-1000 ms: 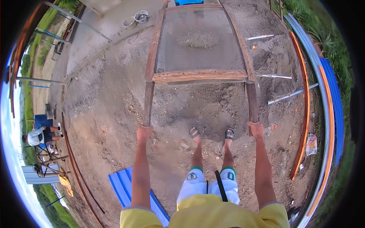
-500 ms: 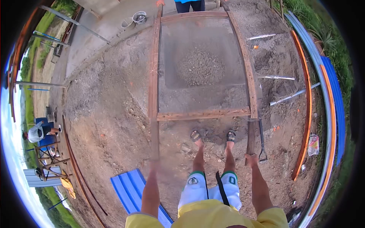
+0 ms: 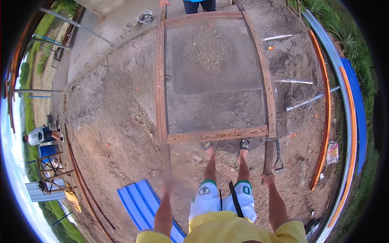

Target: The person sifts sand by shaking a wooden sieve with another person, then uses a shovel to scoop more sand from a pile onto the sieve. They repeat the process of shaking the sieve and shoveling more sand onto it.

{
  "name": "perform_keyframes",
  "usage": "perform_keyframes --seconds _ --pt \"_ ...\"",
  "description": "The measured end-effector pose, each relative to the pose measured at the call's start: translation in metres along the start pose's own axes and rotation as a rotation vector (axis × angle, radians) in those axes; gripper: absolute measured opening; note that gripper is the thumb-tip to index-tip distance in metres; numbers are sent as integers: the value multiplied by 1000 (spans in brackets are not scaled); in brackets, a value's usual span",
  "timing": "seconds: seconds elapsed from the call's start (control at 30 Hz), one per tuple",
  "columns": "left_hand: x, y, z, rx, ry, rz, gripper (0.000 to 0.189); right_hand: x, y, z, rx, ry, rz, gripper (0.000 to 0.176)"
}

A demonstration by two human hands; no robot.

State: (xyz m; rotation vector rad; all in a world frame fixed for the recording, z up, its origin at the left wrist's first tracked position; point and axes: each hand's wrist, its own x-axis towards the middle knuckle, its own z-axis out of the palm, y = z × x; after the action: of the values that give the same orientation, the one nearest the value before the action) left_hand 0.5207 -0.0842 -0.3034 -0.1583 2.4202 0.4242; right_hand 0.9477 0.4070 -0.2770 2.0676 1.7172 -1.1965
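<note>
A large wooden-framed sieve (image 3: 219, 134) with fine mesh hangs in front of me, a heap of gravel (image 3: 207, 47) lying on its mesh. My right hand (image 3: 268, 179) is closed round the end of the sieve's right wooden handle. On the left handle, my left hand (image 3: 167, 185) appears wrapped round its end, though a smear blurs the fingers. At the far end a co-worker's hand (image 3: 164, 3) grips the other end of the left rail. Beside the right handle is a shovel (image 3: 278, 161) with a D-shaped grip, partly hidden by the sieve.
Blue corrugated sheets (image 3: 139, 202) lie at my lower left. Orange metal bars (image 3: 325, 133) and long roofing sheets (image 3: 362, 121) run along the right. Two buckets, one a pale bucket (image 3: 145, 17), stand at the back left. Another person (image 3: 38, 135) is far left near a wooden stand (image 3: 52, 174).
The sieve has shifted towards me, its near bar now lower over my feet. The gravel heap has slid towards the far end of the mesh. Both my hands stay on the handles.
</note>
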Motion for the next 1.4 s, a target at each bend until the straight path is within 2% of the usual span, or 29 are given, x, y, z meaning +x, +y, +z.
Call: perform_keyframes --seconds 0.07,0.17,0.23,0.27,0.3,0.33,0.37,0.4,0.43,0.47,0.57,0.6,0.67,0.7,0.73,0.77,0.8,0.87,0.93,0.97,1.03,1.07,1.1,1.13,1.17,1.2,1.23,1.3,1.4 --pt "-13 -48 6 87 -173 -109 30 -11 21 -1 7 -42 50 36" --pt "-33 -10 -18 21 -226 -199 26 -27 4 -6 74 -95 105 34" --pt "5 -2 -5 -136 -224 -182 25 -4 -26 -11 120 -98 81 37" --pt "18 44 -13 -52 -120 -207 24 29 -26 -2 11 -4 1 41" --pt "35 90 -27 -111 -111 -141 23 43 -73 -7 -113 60 -10 44" --pt "100 67 -6 55 73 -48 22 47 -130 -15 -94 124 -72 44" --pt "140 99 -17 117 135 -1 26 67 -162 -17 -111 178 -151 47" --pt "93 212 -85 109 70 -31 30 86 -183 -22 -157 173 -164 48" --pt "93 253 -109 111 88 8 34 83 -221 -35 -116 212 -263 49" --pt "91 282 -133 128 50 39 47 74 -267 -57 -155 169 -224 52" --pt "68 295 -151 161 53 28 48 38 -284 -80 -230 79 -143 56" --pt "67 268 -134 159 48 -8 49 30 -274 -85 -241 63 -125 56" --pt "44 186 -82 153 150 22 48 57 -160 -47 -160 132 -111 57" --pt "31 141 -55 171 104 -6 52 68 -86 -21 -206 270 -189 44" --pt "32 67 -15 180 96 -71 47 42 -64 -25 -159 81 -102 44" --pt "-4 64 -24 11 -115 -154 40 38 -14 -16 -11 31 -49 40" --pt "-11 19 -7 -107 -124 -135 34 22 10 -14 25 -11 -13 37" --pt "-51 18 -24 -161 -321 -328 32 -14 20 -20 111 -102 77 34" --pt "-49 8 -25 -3 -254 -212 29 -21 17 -20 75 -168 127 33" --pt "-43 7 -21 65 -218 -147 28 -15 11 -22 58 -195 140 32" --pt "0 7 -17 -79 -210 -165 23 10 -27 -23 17 -188 105 32" --pt "35 7 -2 41 -92 -138 23 48 -17 -7 32 -131 4 35" --pt "58 51 -16 160 -37 -110 26 39 -101 -24 -145 -96 -32 43" --pt "87 91 -28 96 22 -69 29 23 -184 -36 -215 11 -71 51" --pt "123 129 -45 181 2 -88 51 70 -181 -24 -220 50 -89 52" --pt "75 247 -110 141 -69 -75 51 78 -214 -31 -262 111 -168 50" --pt "107 248 -117 157 16 27 50 71 -258 -48 -222 58 -219 60" --pt "73 316 -159 144 8 50 50 84 -280 -67 -333 97 -399 57" --pt "86 245 -121 158 -4 18 49 72 -244 -72 -344 60 -350 58"
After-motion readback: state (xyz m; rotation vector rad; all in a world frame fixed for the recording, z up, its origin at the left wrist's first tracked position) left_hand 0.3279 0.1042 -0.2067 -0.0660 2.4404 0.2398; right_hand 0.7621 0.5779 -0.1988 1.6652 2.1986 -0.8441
